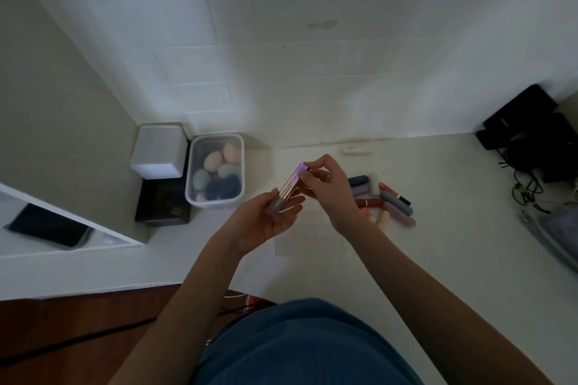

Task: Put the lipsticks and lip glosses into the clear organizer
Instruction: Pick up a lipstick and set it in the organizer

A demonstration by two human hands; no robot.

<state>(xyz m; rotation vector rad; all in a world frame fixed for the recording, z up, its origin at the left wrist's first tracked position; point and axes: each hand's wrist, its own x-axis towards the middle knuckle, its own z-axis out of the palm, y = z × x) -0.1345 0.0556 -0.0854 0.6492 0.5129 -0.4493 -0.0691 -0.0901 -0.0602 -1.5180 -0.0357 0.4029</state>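
While you held the lip gloss [286, 191] up between both hands, your left hand [269, 222] lay palm-up beneath it with the fingers curled loosely round its frosted lower end, and your right hand [325, 187] pinched the shiny cap end between thumb and fingertips [308, 167]. The tube was tilted, cap end away from you, and clear of the counter [438, 259]. The clear organizer [308, 233] was only faintly visible as a pale outline on the counter directly below your hands and slightly toward you; its compartments could not be made out, so you needed to find a free slot by looking, not by feel. To do this step well, you were best served by keeping the right-hand pinch high on the cap, letting the left hand release, turning the tube upright and lowering it straight down into a slot. The remaining lipsticks and glosses [387, 200] lay in a loose heap just beyond your right wrist, some touching or overlapping one another, so a careless sweep of that forearm risked rolling them. The tub of makeup sponges [215, 170] sat beyond your left hand, well apart from the work and of no concern.
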